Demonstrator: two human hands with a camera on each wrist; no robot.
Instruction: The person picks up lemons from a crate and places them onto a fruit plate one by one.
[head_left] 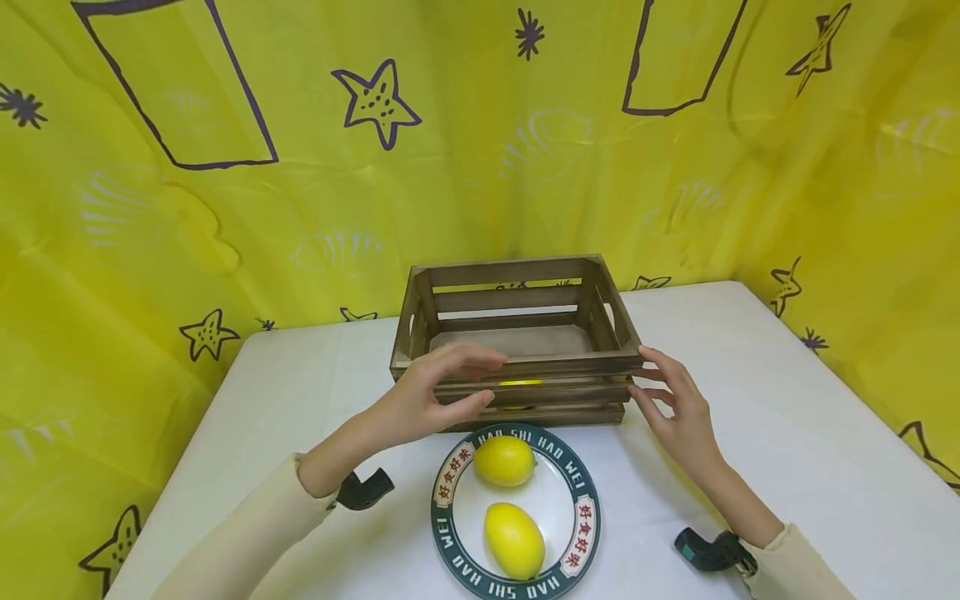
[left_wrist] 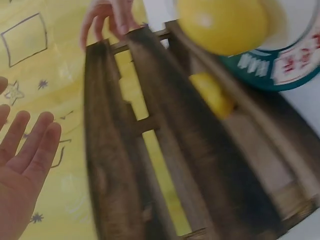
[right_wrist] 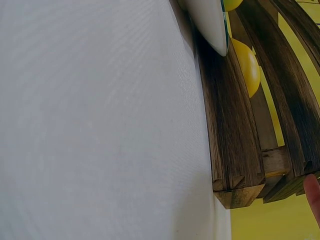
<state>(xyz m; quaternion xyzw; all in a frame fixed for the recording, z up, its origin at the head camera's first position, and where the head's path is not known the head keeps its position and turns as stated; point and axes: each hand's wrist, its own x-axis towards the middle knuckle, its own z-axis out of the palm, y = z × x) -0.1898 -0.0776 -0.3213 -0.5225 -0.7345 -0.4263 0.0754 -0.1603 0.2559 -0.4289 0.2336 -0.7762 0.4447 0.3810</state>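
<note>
A brown slatted wooden crate (head_left: 525,367) stands on the white table, with a yellow lemon (left_wrist: 212,95) inside, visible between its slats. My left hand (head_left: 442,392) hovers at the crate's front rim, fingers extended and thumb apart, holding nothing. At the crate's front right corner, my right hand (head_left: 675,408) holds the edge between fingertips and thumb. In front of the crate lies a round white plate (head_left: 465,542) with a dark green lettered rim. It bears an upper lemon (head_left: 505,461) and a lower lemon (head_left: 514,540).
Yellow curtain (head_left: 465,208) printed with stars and shells hangs behind and beside the table (head_left: 315,375). The crate stands near the table's back edge, close to the curtain. Dark wrist devices (head_left: 363,490) are worn at both cuffs.
</note>
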